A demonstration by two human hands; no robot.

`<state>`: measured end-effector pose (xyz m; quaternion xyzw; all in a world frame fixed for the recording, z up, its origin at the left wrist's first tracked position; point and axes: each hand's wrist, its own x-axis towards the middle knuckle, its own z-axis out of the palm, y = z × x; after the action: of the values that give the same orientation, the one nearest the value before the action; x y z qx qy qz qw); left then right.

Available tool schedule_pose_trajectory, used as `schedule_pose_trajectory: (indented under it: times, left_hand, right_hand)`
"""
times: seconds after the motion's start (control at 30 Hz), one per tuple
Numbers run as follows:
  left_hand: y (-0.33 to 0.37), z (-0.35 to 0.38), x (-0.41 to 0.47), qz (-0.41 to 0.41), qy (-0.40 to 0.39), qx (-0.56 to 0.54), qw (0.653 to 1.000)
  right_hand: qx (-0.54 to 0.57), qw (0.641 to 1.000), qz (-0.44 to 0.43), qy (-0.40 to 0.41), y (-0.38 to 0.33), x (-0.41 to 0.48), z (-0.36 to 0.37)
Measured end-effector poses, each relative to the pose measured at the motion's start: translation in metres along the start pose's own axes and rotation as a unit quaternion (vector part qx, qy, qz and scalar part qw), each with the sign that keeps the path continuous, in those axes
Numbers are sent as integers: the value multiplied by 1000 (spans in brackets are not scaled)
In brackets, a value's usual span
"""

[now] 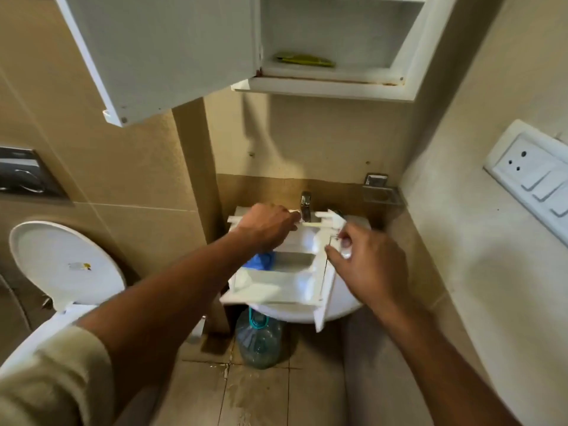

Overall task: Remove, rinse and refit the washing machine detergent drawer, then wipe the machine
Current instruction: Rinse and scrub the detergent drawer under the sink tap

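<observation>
The white detergent drawer (276, 281) lies across the small white washbasin (341, 305), its compartments facing up and a blue insert (259, 261) in its left part. My left hand (266, 224) reaches over the drawer's far left end toward the chrome tap (305, 204), fingers curled near the tap; what it holds is hidden. My right hand (365, 265) pinches the drawer's right side wall near its far end. No water stream is visible.
An open white wall cabinet (335, 84) hangs overhead, its door (159, 56) swung out left. A toilet with raised lid (64, 265) stands left. A large water bottle (259, 339) sits on the tiled floor under the basin. Switch panel (534, 170) on the right wall.
</observation>
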<state>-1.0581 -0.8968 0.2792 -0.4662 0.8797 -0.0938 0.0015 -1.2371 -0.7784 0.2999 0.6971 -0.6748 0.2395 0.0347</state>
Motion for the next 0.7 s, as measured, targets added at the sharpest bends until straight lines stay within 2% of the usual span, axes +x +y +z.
schedule_pose_trajectory:
  times: [0.03, 0.1, 0.17, 0.27, 0.33, 0.43, 0.5, 0.53, 0.6, 0.63, 0.67, 0.7]
  left_hand:
    - [0, -9, 6, 45, -12, 20, 999]
    - [4, -22, 18, 144, -16, 80, 986]
    - [12, -26, 28, 218, 6, 100, 971]
    - [19, -28, 35, 281, 23, 65, 957]
    - [19, -26, 36, 276, 31, 39, 960]
    - [20, -16, 30, 189, 126, -22, 974]
    - [22, -2, 15, 84, 204, -104, 970]
    - [21, 8, 6, 16, 239, -165, 957]
    - [13, 33, -16, -174, 254, -304, 902]
    - [7, 43, -26, -279, 217, -378, 856]
    - [-1, 50, -34, -359, 145, -467, 795]
    - [-7, 50, -39, -388, 58, -572, 720]
  right_hand:
    - [-5, 1000, -30, 1, -1, 13, -6]
    - [-57, 992, -51, -97, 1, 36, -6]
    - [-71, 978, -31, -194, 5, 48, 6]
    - [41, 954, 52, -292, 8, 47, 24]
    - [127, 942, 117, -287, 13, 39, 36]
    - [85, 957, 140, -240, 22, 30, 55]
    - [115, 946, 178, -244, 33, 24, 69]
    - [154, 934, 209, -244, 42, 19, 75]
    - [244, 903, 276, -219, 59, 13, 81]
    - [291, 887, 298, -202, 65, 12, 80]
    - [342, 868, 310, -183, 69, 13, 76]
    - [397, 846, 313, -167, 70, 16, 70]
